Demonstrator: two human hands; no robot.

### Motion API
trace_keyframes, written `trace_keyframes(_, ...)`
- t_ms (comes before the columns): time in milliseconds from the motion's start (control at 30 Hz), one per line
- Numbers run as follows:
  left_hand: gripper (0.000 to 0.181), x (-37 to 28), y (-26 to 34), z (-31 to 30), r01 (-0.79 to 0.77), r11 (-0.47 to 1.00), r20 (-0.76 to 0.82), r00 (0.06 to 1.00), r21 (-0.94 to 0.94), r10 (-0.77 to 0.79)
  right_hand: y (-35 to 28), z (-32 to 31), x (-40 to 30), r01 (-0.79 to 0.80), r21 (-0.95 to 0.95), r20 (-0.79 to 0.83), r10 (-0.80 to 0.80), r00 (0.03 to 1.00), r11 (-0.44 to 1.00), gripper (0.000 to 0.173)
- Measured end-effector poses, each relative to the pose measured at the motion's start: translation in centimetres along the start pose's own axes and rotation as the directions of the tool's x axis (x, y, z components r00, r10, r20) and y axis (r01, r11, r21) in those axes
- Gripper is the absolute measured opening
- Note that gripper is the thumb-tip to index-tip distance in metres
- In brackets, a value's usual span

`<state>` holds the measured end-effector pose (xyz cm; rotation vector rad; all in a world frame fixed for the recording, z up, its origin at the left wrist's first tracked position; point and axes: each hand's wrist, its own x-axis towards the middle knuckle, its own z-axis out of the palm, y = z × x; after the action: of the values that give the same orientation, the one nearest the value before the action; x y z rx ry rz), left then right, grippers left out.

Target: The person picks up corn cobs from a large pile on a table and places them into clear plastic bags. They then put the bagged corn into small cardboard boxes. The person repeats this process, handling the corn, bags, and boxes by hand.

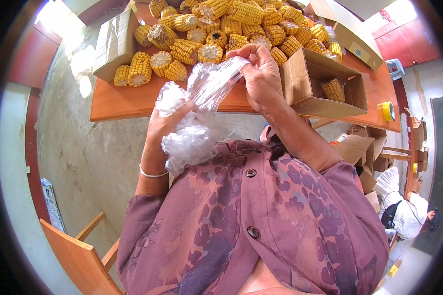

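A bunch of clear plastic bags hangs from my left hand, whose fingers are closed around it. My right hand pinches one end of the thin plastic and stretches it up and to the right, over the table's front edge. Just beyond both hands lies a heap of cut yellow corn cobs. To the right of my right hand is an open cardboard box with a corn cob inside, which seems to be wrapped in clear plastic.
A taped cardboard box stands at the left end of the orange wooden table. At the right end lies a roll of yellow tape. A wooden chair is at lower left; cardboard boxes and another person are at right.
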<state>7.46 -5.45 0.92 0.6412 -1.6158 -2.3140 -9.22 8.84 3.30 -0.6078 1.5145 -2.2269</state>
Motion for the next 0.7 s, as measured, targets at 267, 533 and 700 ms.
trace_keyframes(267, 0.026, -0.1, 0.2, 0.3, 0.024, 0.99, -0.026, 0.999, -0.137, -0.028, 0.3, 0.4, 0.4, 0.135, -0.308, 0.098, -0.11, 0.989, 0.942, 0.012)
trace_keyframes(533, 0.032, -1.8, 0.2, -0.5, -0.586, 0.571, 0.165, 0.766, 0.575, 0.621, 1.3, 0.7, 1.4, 0.212, -0.517, 0.116, -0.178, 0.977, 0.829, 0.009)
trace_keyframes(700, 0.067, -2.7, 1.8, 2.5, -0.595, 0.356, 0.499, 0.801, 0.72, 0.331, 1.2, 1.3, 1.2, 0.218, -0.527, 0.143, -0.167, 0.976, 0.822, 0.009)
